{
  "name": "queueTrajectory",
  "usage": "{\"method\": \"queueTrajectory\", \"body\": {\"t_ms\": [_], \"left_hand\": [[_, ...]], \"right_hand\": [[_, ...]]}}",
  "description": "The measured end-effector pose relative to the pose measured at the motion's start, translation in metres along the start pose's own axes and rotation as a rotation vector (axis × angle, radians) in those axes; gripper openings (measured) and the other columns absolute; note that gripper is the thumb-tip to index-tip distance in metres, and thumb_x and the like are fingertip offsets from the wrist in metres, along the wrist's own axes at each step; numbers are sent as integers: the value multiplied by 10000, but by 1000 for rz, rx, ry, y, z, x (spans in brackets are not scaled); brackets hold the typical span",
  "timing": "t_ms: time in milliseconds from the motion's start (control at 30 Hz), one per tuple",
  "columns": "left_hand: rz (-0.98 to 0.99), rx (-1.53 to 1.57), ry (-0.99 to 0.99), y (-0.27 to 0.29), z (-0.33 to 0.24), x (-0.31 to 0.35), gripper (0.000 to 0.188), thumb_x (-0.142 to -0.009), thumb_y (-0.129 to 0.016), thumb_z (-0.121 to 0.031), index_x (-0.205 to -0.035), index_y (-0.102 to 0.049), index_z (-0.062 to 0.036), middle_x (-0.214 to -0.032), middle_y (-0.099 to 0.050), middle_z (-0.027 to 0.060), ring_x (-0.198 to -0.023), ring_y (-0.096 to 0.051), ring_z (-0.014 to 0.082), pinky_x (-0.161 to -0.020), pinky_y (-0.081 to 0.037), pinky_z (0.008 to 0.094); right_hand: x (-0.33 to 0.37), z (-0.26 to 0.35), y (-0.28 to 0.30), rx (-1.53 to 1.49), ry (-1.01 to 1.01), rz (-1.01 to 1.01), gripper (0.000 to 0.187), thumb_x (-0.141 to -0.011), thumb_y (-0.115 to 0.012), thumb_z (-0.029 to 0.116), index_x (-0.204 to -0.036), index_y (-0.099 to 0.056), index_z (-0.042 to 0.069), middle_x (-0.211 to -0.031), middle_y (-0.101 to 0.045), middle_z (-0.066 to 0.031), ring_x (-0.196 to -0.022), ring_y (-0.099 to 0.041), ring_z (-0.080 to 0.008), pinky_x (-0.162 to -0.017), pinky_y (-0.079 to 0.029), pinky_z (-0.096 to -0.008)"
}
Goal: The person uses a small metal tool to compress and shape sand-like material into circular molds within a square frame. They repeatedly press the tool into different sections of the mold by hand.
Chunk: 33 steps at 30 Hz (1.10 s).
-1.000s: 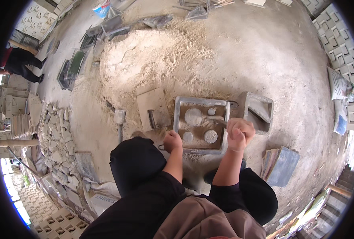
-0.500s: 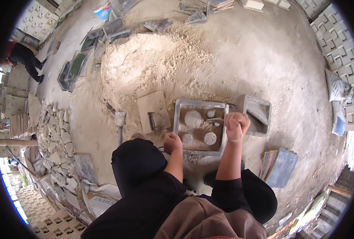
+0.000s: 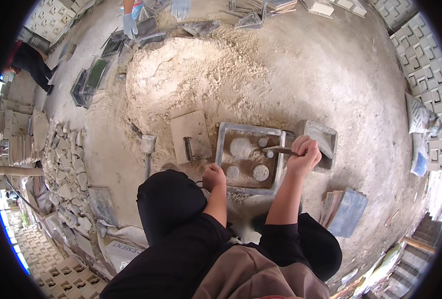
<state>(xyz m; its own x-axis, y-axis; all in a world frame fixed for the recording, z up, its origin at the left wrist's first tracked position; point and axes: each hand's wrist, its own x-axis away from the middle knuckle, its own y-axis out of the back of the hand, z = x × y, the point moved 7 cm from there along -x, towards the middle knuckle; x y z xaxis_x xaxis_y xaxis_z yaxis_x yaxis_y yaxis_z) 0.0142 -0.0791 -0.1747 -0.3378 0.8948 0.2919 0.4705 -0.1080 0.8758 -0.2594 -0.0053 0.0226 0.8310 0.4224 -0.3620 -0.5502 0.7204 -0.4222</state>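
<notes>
A square metal mould frame (image 3: 222, 149) lies on the ground in front of me, with brown powdery material and several pale round discs inside it. One large disc (image 3: 241, 148) sits at its upper left. My left hand (image 3: 214, 177) is closed at the frame's left side, around a thin dark wire handle (image 3: 199, 183) that shows beside the fist. Over the right rim, my right hand (image 3: 306, 152) grips a narrow, flat metal tool (image 3: 279, 149). Its tip points left, close to the small discs at the right; whether it touches them I cannot tell.
Right of the frame stands a grey trough (image 3: 325, 137); a board with a handle (image 3: 191, 137) lies left. Beyond is a powder heap (image 3: 176, 74). Flat plates (image 3: 348, 212) lean at lower right, broken slabs (image 3: 71, 174) at left. A co-worker's gloved hand (image 3: 129, 26) reaches among far moulds.
My right hand has moved slightly right and turned, drawing back and exposing more of the tool. My left hand stays at the frame. Gloved hands have appeared at the far edge.
</notes>
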Motion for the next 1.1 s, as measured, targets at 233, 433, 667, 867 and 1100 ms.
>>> {"method": "queueTrajectory", "body": {"t_ms": [233, 433, 667, 867, 1100], "left_hand": [[-23, -26, -12, -5, 8, -5, 358, -819, -341, -318, -738, -606, -92, -686, -617, 158, -659, -592, 378, -605, -461, 498], [-3, -9, 16, -1, 0, 1, 345, -814, -352, -323, -738, -606, -103, -696, -619, 150, -669, -595, 368, -605, -461, 494], [-6, -12, 23, 0, 3, -1, 341, -810, -353, -318, -736, -604, -100, -699, -618, 156, -668, -594, 371, -604, -460, 494], [-14, -7, 18, -3, 1, -1, 347, -813, -348, -320, -729, -598, -95, -704, -618, 159, -670, -593, 376, -610, -459, 498], [-17, -23, 5, -2, 0, 0, 376, -821, -332, -331, -744, -607, -88, -716, -618, 170, -685, -593, 382, -621, -459, 499]], "right_hand": [[-30, 25, -19, -147, -49, 157, 491, -899, -377, 315, -496, -344, 37, -502, -341, -43, -415, -303, -115, -337, -222, -216], [-47, 29, -35, -126, -100, 297, 501, -892, -384, 354, -489, -344, 59, -445, -324, -20, -358, -277, -103, -319, -216, -227], [-50, 7, -68, -106, -101, 650, 486, -854, -489, 272, -446, -340, 52, -400, -328, -14, -328, -288, -98, -311, -210, -220], [-41, -23, -51, -62, -142, 562, 436, -874, -417, 127, -453, -333, 51, -404, -336, -19, -331, -279, -97, -315, -193, -227], [-42, -15, -15, -100, -102, 201, 408, -874, -381, 73, -474, -303, 61, -423, -322, 2, -359, -253, -73, -334, -177, -233]]}}
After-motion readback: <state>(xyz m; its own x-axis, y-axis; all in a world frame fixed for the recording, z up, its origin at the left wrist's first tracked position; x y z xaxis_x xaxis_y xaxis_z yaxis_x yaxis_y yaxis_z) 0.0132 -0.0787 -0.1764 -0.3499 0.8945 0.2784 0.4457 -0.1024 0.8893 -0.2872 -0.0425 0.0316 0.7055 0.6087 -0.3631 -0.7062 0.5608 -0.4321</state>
